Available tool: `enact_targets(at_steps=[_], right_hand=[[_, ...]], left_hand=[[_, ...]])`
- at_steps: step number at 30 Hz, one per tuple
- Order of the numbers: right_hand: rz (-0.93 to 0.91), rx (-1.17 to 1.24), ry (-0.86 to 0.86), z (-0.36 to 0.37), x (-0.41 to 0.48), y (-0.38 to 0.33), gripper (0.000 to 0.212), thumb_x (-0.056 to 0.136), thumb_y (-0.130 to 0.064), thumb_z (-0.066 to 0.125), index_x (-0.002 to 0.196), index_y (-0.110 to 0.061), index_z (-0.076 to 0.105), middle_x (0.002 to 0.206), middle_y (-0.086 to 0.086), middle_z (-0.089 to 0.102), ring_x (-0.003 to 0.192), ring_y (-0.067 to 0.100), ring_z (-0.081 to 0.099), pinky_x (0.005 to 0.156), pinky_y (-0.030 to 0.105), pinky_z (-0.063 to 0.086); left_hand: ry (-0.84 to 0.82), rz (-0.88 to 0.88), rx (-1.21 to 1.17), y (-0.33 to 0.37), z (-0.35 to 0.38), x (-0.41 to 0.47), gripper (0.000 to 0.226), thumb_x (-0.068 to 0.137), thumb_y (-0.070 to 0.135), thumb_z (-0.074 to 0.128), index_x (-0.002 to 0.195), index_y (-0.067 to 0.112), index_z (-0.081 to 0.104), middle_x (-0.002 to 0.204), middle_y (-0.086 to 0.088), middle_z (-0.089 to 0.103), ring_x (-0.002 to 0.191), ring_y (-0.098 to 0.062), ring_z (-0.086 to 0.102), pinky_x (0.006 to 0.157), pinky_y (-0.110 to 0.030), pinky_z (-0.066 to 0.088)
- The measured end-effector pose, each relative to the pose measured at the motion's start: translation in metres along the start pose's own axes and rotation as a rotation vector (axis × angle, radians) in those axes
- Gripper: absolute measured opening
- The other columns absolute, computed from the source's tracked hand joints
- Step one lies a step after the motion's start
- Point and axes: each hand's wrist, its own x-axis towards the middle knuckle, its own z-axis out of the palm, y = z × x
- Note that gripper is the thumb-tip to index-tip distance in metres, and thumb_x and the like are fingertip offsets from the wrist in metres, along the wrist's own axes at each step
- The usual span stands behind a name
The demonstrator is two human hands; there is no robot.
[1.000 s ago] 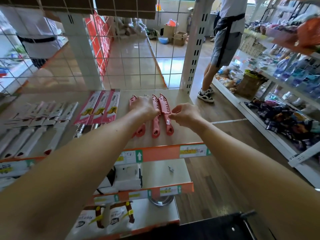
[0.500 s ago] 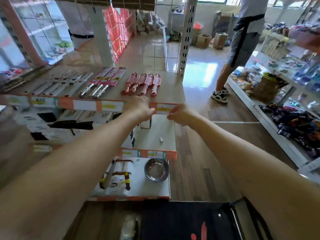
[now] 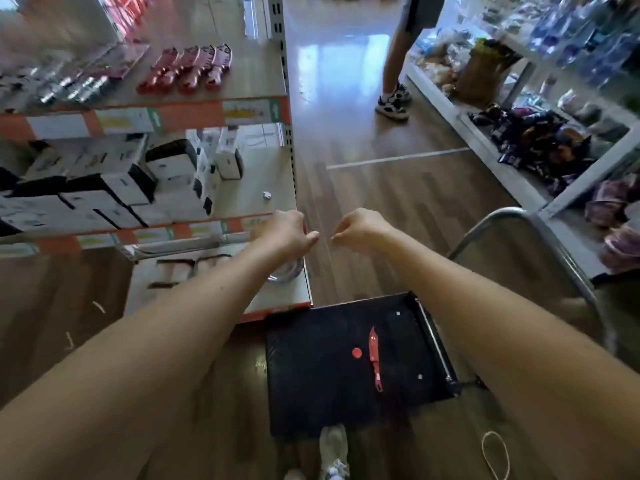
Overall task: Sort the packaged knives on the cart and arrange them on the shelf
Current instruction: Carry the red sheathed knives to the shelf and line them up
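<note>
One red packaged knife (image 3: pixel 375 358) lies on the black cart deck (image 3: pixel 311 382) below me, beside a small red disc (image 3: pixel 356 352). Several red knives (image 3: pixel 187 69) lie in a row on the top shelf (image 3: pixel 249 81) at the upper left, with grey and pink knife packs (image 3: pixel 79 81) to their left. My left hand (image 3: pixel 284 233) and my right hand (image 3: pixel 360 228) hang in the air side by side over the floor, well above the cart. Both have loosely curled fingers and hold nothing.
White and black boxes (image 3: pixel 114 188) fill the middle shelf. A metal bowl (image 3: pixel 285 271) sits on the bottom shelf under my left arm. The cart's metal handle (image 3: pixel 540 237) rises at right. Another person (image 3: pixel 398 64) stands in the aisle by a shelf of snack packs (image 3: pixel 540 140).
My hands have drawn back from the red knives on the top shelf and come down. My view has tipped downward, and the cart with its single red knife has come into sight.
</note>
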Motion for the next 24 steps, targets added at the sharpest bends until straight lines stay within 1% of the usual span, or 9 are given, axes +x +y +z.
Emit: enact_targets(at_steps=[1, 3, 5, 8, 11, 15, 18, 21, 24], right_hand=[[0.033, 0.016, -0.008, 0.011, -0.003, 0.015, 0.030, 0.087, -0.024, 0.061, 0.112, -0.008, 0.068, 0.114, 0.009, 0.068, 0.106, 0.023, 0.062, 0.090, 0.031, 0.051], [0.092, 0.029, -0.038, 0.037, -0.009, 0.047, 0.029, 0.088, -0.024, 0.060, 0.112, -0.011, 0.069, 0.118, 0.007, 0.067, 0.111, 0.022, 0.060, 0.091, 0.027, 0.048], [0.144, 0.036, -0.058, 0.063, -0.016, 0.076, 0.027, 0.088, -0.024, 0.059, 0.111, -0.013, 0.069, 0.117, 0.005, 0.067, 0.110, 0.021, 0.060, 0.087, 0.027, 0.047], [0.236, 0.075, -0.072, 0.097, -0.021, 0.120, 0.025, 0.087, -0.024, 0.060, 0.107, -0.013, 0.070, 0.112, 0.007, 0.069, 0.108, 0.022, 0.060, 0.086, 0.027, 0.047], [0.313, 0.106, -0.065, 0.123, -0.020, 0.163, 0.023, 0.087, -0.023, 0.061, 0.104, -0.012, 0.070, 0.112, 0.007, 0.068, 0.106, 0.022, 0.061, 0.087, 0.029, 0.049], [0.399, 0.153, -0.081, 0.151, -0.005, 0.216, 0.024, 0.087, -0.025, 0.062, 0.108, -0.014, 0.068, 0.114, 0.006, 0.067, 0.103, 0.023, 0.062, 0.085, 0.030, 0.050], [0.452, 0.135, -0.104, 0.171, 0.016, 0.258, 0.023, 0.087, -0.028, 0.061, 0.106, -0.017, 0.068, 0.114, 0.006, 0.067, 0.106, 0.024, 0.061, 0.084, 0.029, 0.047], [0.486, 0.140, -0.110, 0.194, 0.040, 0.294, 0.024, 0.088, -0.030, 0.059, 0.108, -0.019, 0.067, 0.116, 0.005, 0.065, 0.108, 0.025, 0.059, 0.082, 0.030, 0.046], [0.509, 0.137, -0.110, 0.235, 0.068, 0.335, 0.021, 0.087, -0.027, 0.059, 0.105, -0.019, 0.067, 0.116, 0.007, 0.066, 0.110, 0.028, 0.058, 0.084, 0.031, 0.045]], left_hand=[[-0.051, 0.004, -0.003, 0.000, 0.019, -0.003, 0.039, 0.087, 0.049, 0.053, 0.099, 0.014, 0.064, 0.105, -0.011, 0.068, 0.098, -0.031, 0.063, 0.084, -0.038, 0.053], [-0.141, 0.025, 0.026, -0.001, 0.059, -0.009, 0.039, 0.088, 0.047, 0.051, 0.096, 0.012, 0.065, 0.106, -0.012, 0.068, 0.100, -0.032, 0.062, 0.081, -0.036, 0.051], [-0.189, 0.021, 0.046, -0.002, 0.099, -0.014, 0.041, 0.088, 0.048, 0.050, 0.097, 0.012, 0.066, 0.108, -0.013, 0.067, 0.104, -0.033, 0.061, 0.079, -0.036, 0.049], [-0.257, 0.016, 0.042, -0.002, 0.147, -0.023, 0.041, 0.087, 0.049, 0.051, 0.101, 0.014, 0.066, 0.111, -0.012, 0.065, 0.105, -0.033, 0.060, 0.080, -0.036, 0.048], [-0.307, 0.000, 0.052, 0.002, 0.184, -0.025, 0.036, 0.090, 0.045, 0.050, 0.102, 0.015, 0.066, 0.109, -0.010, 0.065, 0.103, -0.032, 0.060, 0.076, -0.033, 0.045], [-0.357, -0.061, 0.036, 0.010, 0.230, -0.019, 0.033, 0.093, 0.043, 0.049, 0.104, 0.016, 0.065, 0.105, -0.006, 0.067, 0.093, -0.025, 0.061, 0.070, -0.031, 0.043], [-0.396, -0.109, 0.038, 0.013, 0.272, -0.012, 0.030, 0.095, 0.040, 0.048, 0.107, 0.016, 0.061, 0.104, -0.004, 0.066, 0.083, -0.019, 0.057, 0.066, -0.029, 0.043], [-0.389, -0.124, 0.034, 0.011, 0.319, 0.007, 0.029, 0.094, 0.040, 0.049, 0.107, 0.016, 0.061, 0.103, -0.003, 0.066, 0.085, -0.019, 0.062, 0.072, -0.031, 0.054], [-0.407, -0.159, 0.049, 0.006, 0.380, 0.037, 0.031, 0.093, 0.042, 0.048, 0.105, 0.017, 0.062, 0.105, -0.006, 0.067, 0.092, -0.025, 0.063, 0.079, -0.036, 0.055]])
